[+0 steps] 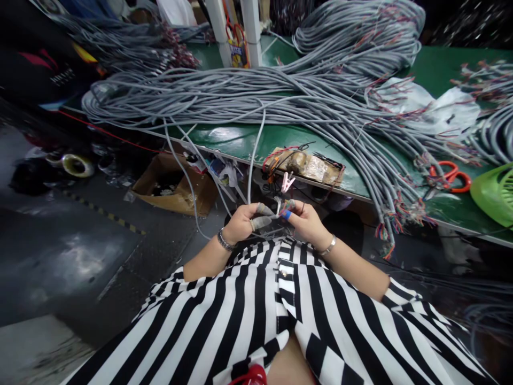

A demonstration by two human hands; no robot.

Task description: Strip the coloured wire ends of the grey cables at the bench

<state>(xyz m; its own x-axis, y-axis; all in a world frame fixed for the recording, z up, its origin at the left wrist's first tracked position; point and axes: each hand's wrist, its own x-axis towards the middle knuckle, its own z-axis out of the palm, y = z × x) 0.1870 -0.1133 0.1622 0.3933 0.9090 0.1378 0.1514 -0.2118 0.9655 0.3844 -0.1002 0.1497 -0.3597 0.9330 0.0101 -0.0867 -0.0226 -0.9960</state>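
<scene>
In front of my striped shirt, my left hand (241, 221) is closed in a pinch on the end of a grey cable (251, 171), with tape wrapped round its finger and thumb. My right hand (306, 220) pinches the thin coloured wires (285, 205) that come out of that cable's end. Blue tape covers a fingertip of this hand. A pale strand of shielding or filler (278, 204) stands up between the two hands. Just beyond them, a pink clip (287, 182) sits at the edge of a taped wooden block (308, 166) with wires on it.
Long bundles of grey cable (208, 99) lie across the green table (228, 136). Their stripped ends hang over its front edge at right, near orange-handled scissors (451, 176) and a green plastic basket (495, 195). Below the table stands a cardboard box (176, 190); a tape roll (77, 166) lies farther left.
</scene>
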